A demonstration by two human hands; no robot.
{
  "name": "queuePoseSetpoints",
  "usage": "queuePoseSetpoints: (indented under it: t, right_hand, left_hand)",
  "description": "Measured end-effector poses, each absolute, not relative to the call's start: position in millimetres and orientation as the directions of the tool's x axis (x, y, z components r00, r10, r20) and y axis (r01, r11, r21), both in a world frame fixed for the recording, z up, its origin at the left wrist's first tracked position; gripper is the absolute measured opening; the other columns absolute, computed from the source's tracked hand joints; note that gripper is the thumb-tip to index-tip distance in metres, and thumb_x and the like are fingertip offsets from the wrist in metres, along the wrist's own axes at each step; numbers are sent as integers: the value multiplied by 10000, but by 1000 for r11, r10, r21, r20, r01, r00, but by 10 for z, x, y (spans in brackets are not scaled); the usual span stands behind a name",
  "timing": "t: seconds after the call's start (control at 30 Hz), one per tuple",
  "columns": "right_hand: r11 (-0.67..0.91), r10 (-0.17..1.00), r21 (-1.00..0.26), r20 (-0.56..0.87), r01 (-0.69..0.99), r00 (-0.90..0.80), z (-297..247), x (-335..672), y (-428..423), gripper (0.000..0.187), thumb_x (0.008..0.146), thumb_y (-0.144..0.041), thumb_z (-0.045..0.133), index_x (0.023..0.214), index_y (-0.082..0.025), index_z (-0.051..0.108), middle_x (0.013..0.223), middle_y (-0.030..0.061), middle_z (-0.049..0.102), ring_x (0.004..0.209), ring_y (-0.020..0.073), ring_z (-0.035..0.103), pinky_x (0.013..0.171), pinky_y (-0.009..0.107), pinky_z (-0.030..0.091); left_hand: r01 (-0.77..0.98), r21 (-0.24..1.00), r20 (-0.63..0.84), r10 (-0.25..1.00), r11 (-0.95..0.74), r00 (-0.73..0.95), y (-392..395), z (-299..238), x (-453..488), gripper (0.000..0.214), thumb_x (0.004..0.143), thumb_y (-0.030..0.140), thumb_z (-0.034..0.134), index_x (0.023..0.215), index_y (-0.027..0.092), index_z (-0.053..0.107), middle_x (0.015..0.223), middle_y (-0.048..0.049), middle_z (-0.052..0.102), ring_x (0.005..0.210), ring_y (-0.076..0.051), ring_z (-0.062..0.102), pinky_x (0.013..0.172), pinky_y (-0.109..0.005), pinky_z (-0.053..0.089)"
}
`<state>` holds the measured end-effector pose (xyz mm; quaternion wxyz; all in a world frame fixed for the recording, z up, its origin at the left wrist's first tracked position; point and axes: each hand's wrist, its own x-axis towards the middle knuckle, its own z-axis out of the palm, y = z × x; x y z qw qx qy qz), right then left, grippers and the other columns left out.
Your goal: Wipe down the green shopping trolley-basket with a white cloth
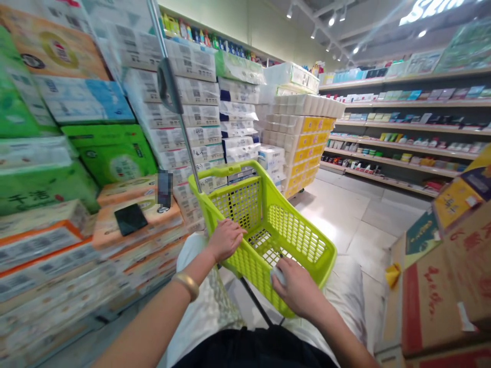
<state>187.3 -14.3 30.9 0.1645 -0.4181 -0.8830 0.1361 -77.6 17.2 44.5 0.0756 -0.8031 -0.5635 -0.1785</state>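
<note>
A lime-green plastic shopping basket (295,281) with perforated walls stands tilted between my legs, with nothing in it. Its long metal pull pole (187,138) with a grey grip (169,84) rises from the far left corner. My left hand (226,238), a gold-coloured bangle at its wrist, is closed over the basket's left rim; its fingertips are partly hidden. At the near side, my right hand (295,283) pinches a small whitish wad (277,276), possibly a wipe or cloth, against the basket wall. Most of that wad is hidden by the fingers.
Stacked tissue packs (111,153) crowd the left, with a dark flat phone-like thing (131,219) lying on an orange pack. More wrapped paper bundles (299,133) stand ahead. Cardboard boxes (433,301) line the near right. Product shelves (399,128) run along the back right beyond the tiled floor.
</note>
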Motion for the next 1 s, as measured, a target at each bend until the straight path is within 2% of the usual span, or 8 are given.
queuePoseSetpoints:
  t: [0.07, 0.17, 0.37, 0.47, 0.67, 0.73, 0.87, 1.0]
  right_hand:
    - [646, 753, -365, 162, 670, -638, 336, 1754, -101, 144, 900, -242, 448, 940, -163, 562, 947, 92, 624, 885, 205, 595, 776, 291, 434]
    - [647, 737, -384, 92, 659, -670, 395, 1505, -6, 189, 921, -216, 409, 1006, -134, 557, 955, 119, 650, 889, 213, 621, 774, 291, 438]
    - [645, 722, -476, 124, 598, -681, 415, 1235, 154, 394, 943, -213, 379, 1317, -117, 456, 1170, 173, 647, 1007, 231, 648, 852, 314, 457]
    - [627, 728, -506, 112, 592, -676, 308, 1480, 117, 400, 952, -274, 378, 1317, -138, 471, 1121, 155, 671, 996, 233, 651, 842, 322, 473]
    - [564, 721, -632, 62, 531, -691, 143, 1990, 3, 419, 961, -352, 343, 1321, -176, 463, 914, 82, 707, 816, 203, 670, 747, 296, 498]
    - [566, 737, -606, 68, 559, -673, 161, 1911, 25, 434, 951, -336, 353, 1327, -151, 467, 934, 105, 709, 819, 215, 673, 748, 310, 500]
    - [596, 742, -545, 94, 590, -663, 280, 1505, 149, 441, 940, -276, 380, 1343, -119, 467, 1114, 174, 676, 974, 240, 667, 836, 340, 488]
    - [610, 725, -543, 89, 577, -683, 332, 1309, 206, 467, 944, -269, 392, 1387, -124, 417, 1135, 173, 672, 1014, 245, 659, 867, 351, 484]
  left_hand:
    - [933, 36, 329, 886, -358, 327, 205, 489, -787, 351, 937, 290, 350, 922, 227, 695, 864, -27, 681, 841, -186, 548, 893, -407, 343]
    - [947, -4, 361, 883, -320, 299, 248, 503, -735, 330, 918, 263, 387, 838, 227, 705, 822, -25, 683, 805, -179, 538, 836, -388, 333]
    - [967, 23, 441, 871, -253, 218, 244, 422, -587, 353, 919, 260, 381, 752, 209, 687, 789, -36, 646, 819, -192, 495, 863, -398, 316]
    - [969, 33, 457, 866, -245, 203, 243, 408, -565, 332, 908, 257, 403, 724, 210, 675, 763, -30, 627, 804, -190, 481, 870, -394, 318]
    - [975, 55, 487, 858, -216, 163, 261, 370, -494, 332, 898, 244, 408, 696, 210, 669, 747, -32, 605, 801, -191, 468, 896, -403, 320]
    - [977, 60, 492, 857, -207, 152, 262, 357, -465, 330, 896, 241, 409, 700, 208, 672, 750, -36, 601, 805, -193, 469, 900, -407, 322]
    - [979, 61, 495, 858, -197, 141, 250, 354, -447, 316, 893, 238, 415, 711, 205, 672, 744, -38, 594, 813, -199, 471, 906, -411, 325]
    - [978, 59, 496, 856, -199, 144, 231, 370, -473, 313, 893, 234, 416, 701, 202, 662, 732, -36, 589, 805, -201, 469, 901, -410, 331]
